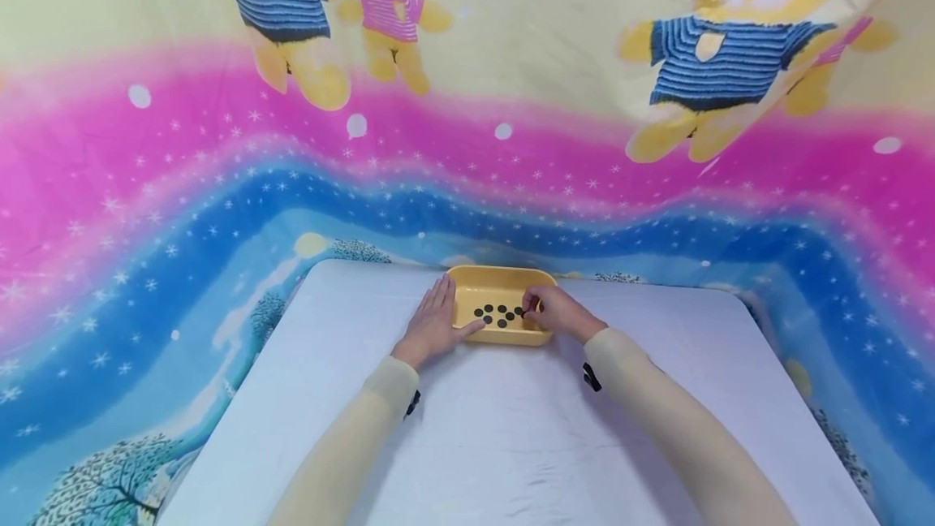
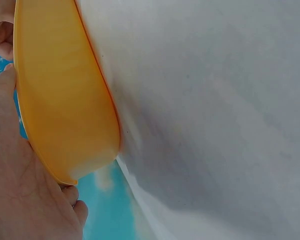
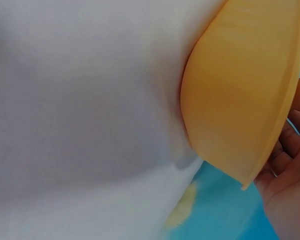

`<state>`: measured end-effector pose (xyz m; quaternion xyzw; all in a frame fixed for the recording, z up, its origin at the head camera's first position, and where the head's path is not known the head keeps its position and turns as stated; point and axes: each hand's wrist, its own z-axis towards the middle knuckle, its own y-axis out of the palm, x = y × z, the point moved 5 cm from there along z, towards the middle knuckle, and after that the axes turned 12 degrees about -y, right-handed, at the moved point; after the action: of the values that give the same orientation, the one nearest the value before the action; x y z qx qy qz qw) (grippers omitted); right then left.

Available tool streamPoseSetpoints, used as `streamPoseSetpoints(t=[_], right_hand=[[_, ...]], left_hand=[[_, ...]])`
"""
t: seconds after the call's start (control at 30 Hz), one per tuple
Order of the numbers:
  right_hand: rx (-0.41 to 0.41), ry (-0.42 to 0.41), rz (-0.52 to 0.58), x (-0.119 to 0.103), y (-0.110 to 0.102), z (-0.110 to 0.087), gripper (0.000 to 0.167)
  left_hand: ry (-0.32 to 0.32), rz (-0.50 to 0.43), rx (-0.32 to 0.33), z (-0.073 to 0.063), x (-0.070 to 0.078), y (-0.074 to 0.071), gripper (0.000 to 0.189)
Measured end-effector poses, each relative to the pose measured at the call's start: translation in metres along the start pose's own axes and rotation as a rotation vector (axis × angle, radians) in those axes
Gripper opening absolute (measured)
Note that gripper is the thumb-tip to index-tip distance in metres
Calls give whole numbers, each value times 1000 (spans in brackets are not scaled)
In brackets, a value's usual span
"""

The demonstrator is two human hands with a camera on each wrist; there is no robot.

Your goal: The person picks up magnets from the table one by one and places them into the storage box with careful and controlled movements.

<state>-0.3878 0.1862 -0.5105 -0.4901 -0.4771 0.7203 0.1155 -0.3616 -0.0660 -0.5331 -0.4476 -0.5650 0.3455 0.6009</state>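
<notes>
A shallow yellow plastic basin (image 1: 504,338) stands at the table's far edge. Several small flat black discs (image 1: 501,323) lie on its floor. My left hand (image 1: 433,327) rests along the basin's left rim, fingers straight and pointing away, thumb reaching over the near rim. In the left wrist view that hand (image 2: 25,165) lies against the basin's rim (image 2: 45,162). My right hand (image 1: 558,312) reaches over the right rim, and its curled thumb and fingers pinch a black disc just above the others. The right wrist view shows the hand (image 3: 290,170) partly hidden behind the basin wall (image 3: 240,95).
A white-covered table (image 1: 497,445) spreads in front of the basin. Behind and beside it hangs a printed cloth (image 1: 511,161) with bears, pink and blue bands. Dark straps (image 1: 592,377) show at the cuffs of both sleeves.
</notes>
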Motion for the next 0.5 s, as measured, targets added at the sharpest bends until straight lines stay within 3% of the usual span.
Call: streamPoseSetpoints(t=[0.5], right_hand=[[-87, 17, -63, -1, 11, 14, 9]], left_hand=[[-4, 2, -4, 1, 1, 0, 122]])
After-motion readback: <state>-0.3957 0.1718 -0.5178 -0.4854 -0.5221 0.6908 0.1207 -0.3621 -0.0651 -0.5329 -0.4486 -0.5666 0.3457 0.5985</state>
